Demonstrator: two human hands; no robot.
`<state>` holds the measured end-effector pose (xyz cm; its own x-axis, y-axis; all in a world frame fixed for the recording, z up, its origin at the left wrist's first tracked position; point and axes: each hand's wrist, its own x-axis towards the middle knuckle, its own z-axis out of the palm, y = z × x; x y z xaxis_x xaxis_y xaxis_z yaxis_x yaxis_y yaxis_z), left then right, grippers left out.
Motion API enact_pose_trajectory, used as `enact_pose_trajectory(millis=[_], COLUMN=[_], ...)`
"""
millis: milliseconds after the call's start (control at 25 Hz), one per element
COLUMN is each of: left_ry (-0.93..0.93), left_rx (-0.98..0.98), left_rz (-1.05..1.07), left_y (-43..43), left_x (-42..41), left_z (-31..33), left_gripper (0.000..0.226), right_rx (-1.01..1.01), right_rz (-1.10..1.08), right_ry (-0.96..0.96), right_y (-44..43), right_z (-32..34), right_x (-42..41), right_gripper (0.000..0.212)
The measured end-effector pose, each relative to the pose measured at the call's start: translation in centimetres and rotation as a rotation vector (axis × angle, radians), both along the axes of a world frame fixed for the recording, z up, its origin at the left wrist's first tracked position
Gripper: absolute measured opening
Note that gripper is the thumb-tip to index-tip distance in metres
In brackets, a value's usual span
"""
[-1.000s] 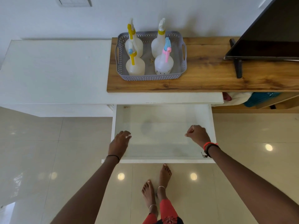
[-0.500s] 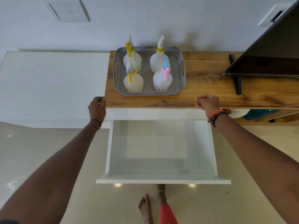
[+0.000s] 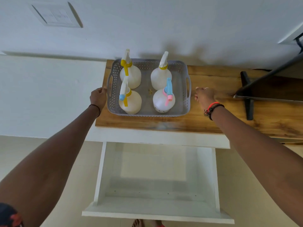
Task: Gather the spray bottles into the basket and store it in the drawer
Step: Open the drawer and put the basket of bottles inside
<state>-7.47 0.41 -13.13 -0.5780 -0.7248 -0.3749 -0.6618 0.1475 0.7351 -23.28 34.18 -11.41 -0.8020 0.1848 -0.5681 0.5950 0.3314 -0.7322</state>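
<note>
A grey perforated basket (image 3: 148, 112) stands on the wooden shelf (image 3: 213, 122) and holds several white spray bottles, among them one with a yellow trigger (image 3: 130, 74) and one with a blue and pink head (image 3: 164, 99). My left hand (image 3: 98, 98) is at the basket's left side, fingers curled and touching or almost touching its wall near the handle. My right hand (image 3: 205, 96) hovers a little to the right of the basket's right handle, fingers loosely bent, holding nothing. Below the shelf the white drawer (image 3: 158, 212) is pulled out with nothing inside.
A dark TV on a black stand (image 3: 248, 99) occupies the right of the shelf. A white cabinet top (image 3: 49, 95) lies to the left, level with the shelf. A wall switch plate (image 3: 55, 16) is above. Tiled floor and bare feet show below the drawer.
Both hands have risen from the shelf's front edge to the two sides of the basket. The view has moved closer to the shelf. The drawer stays open.
</note>
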Motion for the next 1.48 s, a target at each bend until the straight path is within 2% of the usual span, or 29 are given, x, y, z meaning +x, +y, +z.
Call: enact_pose_trajectory(millis=[200, 400, 520, 680, 800, 1000, 1240, 1360, 1480], left_ry=[0.070, 0.130, 0.123, 0.108, 0.101, 0.091, 0.074, 0.066, 0.064], left_rx=[0.016, 0.041, 0.020, -0.008, -0.012, -0.014, -0.019, -0.024, -0.047], left_rz=[0.035, 0.011, -0.008, -0.027, -0.033, -0.035, -0.048, -0.049, -0.059], left_y=[-0.9, -1.1, -1.1, -1.1, -1.0, -0.9, -0.7, -0.8, -0.6], left_x=[-1.9, -2.5, -2.6, -2.7, -2.6, -1.7, -0.4, 0.1, 0.8], left_z=[-0.9, -1.1, -1.0, -0.8, -0.8, -0.9, -1.2, -1.5, -1.3], left_gripper=[0.036, 0.026, 0.020, 0.022, 0.021, 0.021, 0.026, 0.030, 0.026], right_rx=[-0.020, -0.027, 0.038, 0.112, 0.180, 0.204, 0.197, 0.203, 0.206], right_rz=[0.102, 0.097, 0.096, 0.092, 0.112, 0.123, 0.149, 0.141, 0.126], right_ry=[-0.013, 0.027, 0.050, 0.058, 0.073, 0.081, 0.087, 0.086, 0.073], right_y=[-2.0, -2.9, -3.1, -3.4, -3.4, -3.0, -2.6, -2.7, -2.5], right_z=[-0.2, -0.7, -0.4, 0.4, 0.8, 0.9, 1.4, 1.5, 1.4], right_x=[-2.0, -2.4, -2.2, -1.8, -1.5, -0.5, 1.3, 1.9, 2.6], right_gripper=[0.019, 0.021, 0.016, 0.027, 0.027, 0.018, 0.017, 0.024, 0.018])
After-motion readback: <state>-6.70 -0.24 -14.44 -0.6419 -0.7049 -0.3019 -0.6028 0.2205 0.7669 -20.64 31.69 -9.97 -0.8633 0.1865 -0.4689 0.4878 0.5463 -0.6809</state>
